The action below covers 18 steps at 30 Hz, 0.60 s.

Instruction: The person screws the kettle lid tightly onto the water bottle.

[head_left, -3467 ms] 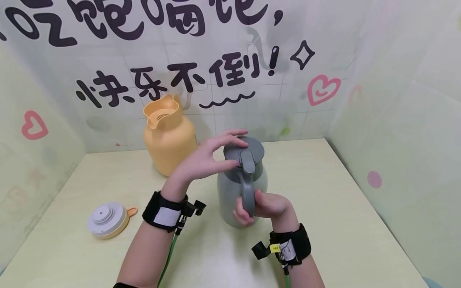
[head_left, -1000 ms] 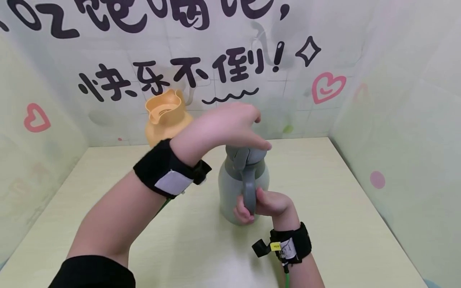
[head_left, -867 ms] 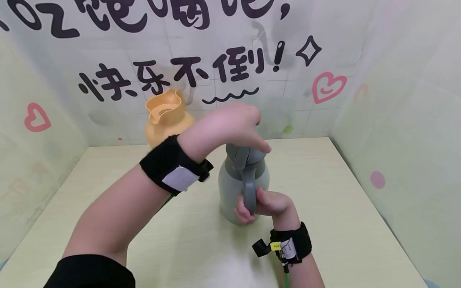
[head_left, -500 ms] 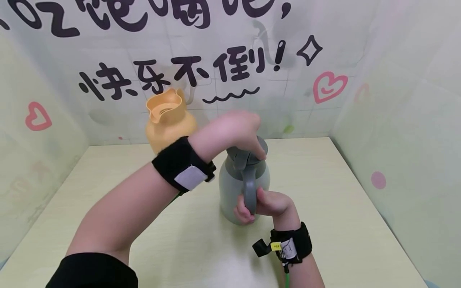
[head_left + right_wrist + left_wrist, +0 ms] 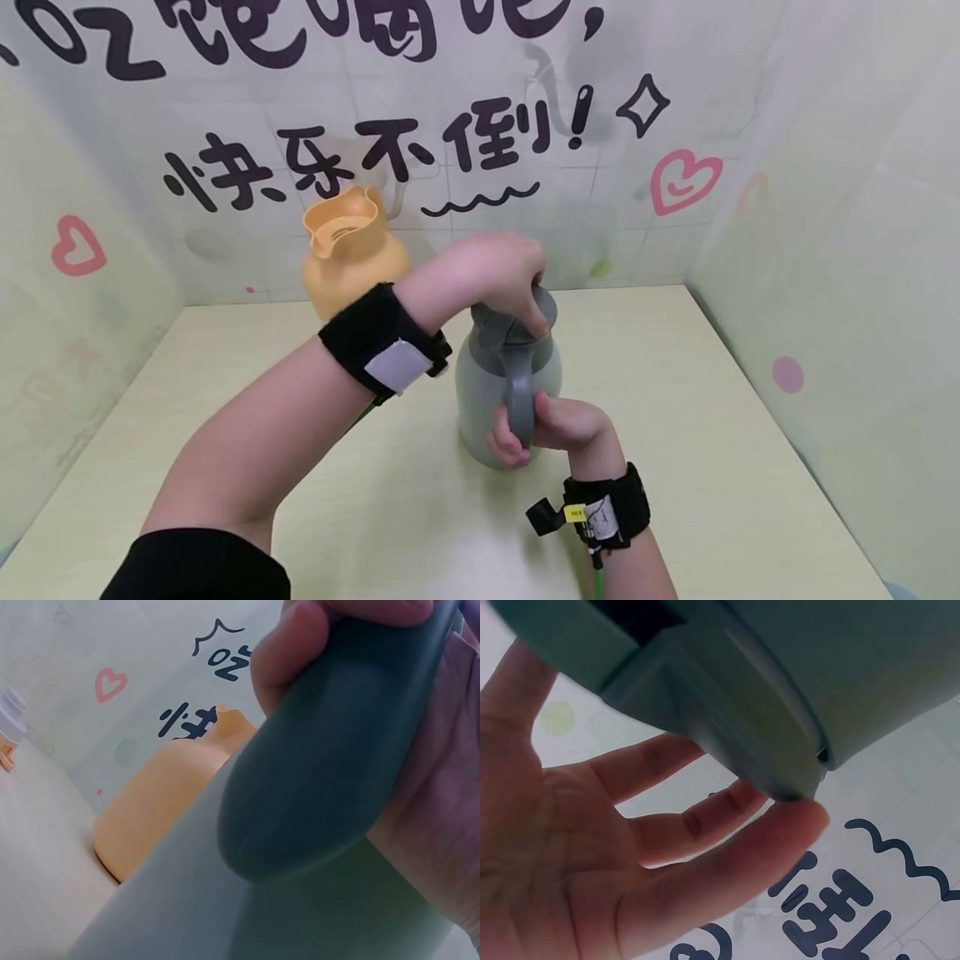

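Observation:
A grey-green thermos jug (image 5: 480,400) stands upright mid-table, its dark grey handle (image 5: 519,396) toward me. My right hand (image 5: 555,425) grips that handle low down, fingers curled round it. Arched over the grey lid (image 5: 546,308), my left hand (image 5: 498,267) holds it by the edges, thumb on the near right side. Its other fingers are mostly hidden behind the lid in the head view. The left wrist view has the thumb and fingers of the left hand (image 5: 667,847) spread around the lid (image 5: 742,712). The lid's lever (image 5: 495,329) sits left of the handle.
An open orange jug (image 5: 348,258) with a wavy rim stands behind my left forearm. In the right wrist view a white and orange lid (image 5: 10,720) lies on the table (image 5: 37,862). A printed backdrop (image 5: 600,208) closes off the back and sides.
My left hand has swung from the lid's left side over to its right and come down on it. The lid's lever has turned leftward off the handle. My right hand keeps its grip.

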### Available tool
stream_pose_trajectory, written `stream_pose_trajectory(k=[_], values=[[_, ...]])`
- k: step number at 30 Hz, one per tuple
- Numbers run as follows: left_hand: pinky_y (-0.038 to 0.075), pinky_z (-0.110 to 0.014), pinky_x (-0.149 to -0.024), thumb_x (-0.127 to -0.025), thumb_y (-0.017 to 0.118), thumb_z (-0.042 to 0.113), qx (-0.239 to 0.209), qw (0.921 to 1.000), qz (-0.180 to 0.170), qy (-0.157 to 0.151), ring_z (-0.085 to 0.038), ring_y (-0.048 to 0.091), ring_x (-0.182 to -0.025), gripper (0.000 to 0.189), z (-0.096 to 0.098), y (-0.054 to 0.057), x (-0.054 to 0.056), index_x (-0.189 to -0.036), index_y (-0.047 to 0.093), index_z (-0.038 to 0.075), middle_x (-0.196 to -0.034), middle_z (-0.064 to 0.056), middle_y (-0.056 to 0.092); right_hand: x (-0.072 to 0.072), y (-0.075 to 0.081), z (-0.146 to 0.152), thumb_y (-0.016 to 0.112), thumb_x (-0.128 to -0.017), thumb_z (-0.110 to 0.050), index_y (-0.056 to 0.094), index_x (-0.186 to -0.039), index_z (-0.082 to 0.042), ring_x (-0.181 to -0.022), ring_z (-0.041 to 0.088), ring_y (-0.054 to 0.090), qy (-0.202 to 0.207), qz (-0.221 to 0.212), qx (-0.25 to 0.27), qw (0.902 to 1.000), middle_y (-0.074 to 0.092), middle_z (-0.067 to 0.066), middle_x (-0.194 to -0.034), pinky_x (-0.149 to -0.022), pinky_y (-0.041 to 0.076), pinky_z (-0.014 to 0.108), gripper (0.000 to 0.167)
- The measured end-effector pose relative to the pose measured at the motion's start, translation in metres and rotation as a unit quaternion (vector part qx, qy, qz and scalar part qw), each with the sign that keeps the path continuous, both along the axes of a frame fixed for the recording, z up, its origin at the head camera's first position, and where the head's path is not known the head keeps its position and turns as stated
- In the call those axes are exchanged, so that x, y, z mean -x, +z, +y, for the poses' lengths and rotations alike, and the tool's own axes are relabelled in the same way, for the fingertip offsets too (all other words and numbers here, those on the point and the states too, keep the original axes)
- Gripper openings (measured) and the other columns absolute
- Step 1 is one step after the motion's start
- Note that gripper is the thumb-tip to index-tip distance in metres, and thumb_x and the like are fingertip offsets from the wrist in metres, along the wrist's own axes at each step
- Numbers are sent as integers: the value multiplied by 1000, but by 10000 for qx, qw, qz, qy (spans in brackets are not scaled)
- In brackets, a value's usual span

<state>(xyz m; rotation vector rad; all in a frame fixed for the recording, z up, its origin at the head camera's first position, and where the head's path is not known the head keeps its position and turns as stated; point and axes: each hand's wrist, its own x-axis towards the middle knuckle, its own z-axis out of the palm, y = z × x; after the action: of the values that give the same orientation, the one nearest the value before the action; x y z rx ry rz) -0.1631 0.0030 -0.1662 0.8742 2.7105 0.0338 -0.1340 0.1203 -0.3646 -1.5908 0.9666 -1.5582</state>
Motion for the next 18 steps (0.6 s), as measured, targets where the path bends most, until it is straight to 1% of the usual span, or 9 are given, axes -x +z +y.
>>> stream_pose_trajectory(k=[5, 12, 18], values=[[42, -28, -61, -75, 79, 35, 66, 9996, -140, -237, -17, 53, -74, 34, 1, 2, 2, -88, 63, 8, -83, -1, 57, -1, 1, 0, 14, -96, -61, 37, -85, -4, -56, 24, 30, -21, 13, 27, 10000, 33, 12, -66, -52, 30, 35, 63], [43, -28, -67, -75, 78, 30, 179, 9979, -316, -544, -18, 51, -85, 44, 2, 4, 4, -107, 61, 6, -99, -3, 57, -1, 2, 1, 14, -96, -61, 37, -85, -3, -55, 27, 29, -25, 23, 30, 10000, 33, 13, -65, -52, 30, 36, 64], [44, -29, -69, -74, 78, 25, 266, 9963, -512, -637, -18, 50, -89, 48, 2, 7, 5, -114, 58, 7, -106, -3, 54, 0, 1, 1, 14, -96, -61, 38, -85, -4, -56, 27, 29, -15, -8, -2, 10000, 32, 15, -65, -53, 30, 36, 63]])
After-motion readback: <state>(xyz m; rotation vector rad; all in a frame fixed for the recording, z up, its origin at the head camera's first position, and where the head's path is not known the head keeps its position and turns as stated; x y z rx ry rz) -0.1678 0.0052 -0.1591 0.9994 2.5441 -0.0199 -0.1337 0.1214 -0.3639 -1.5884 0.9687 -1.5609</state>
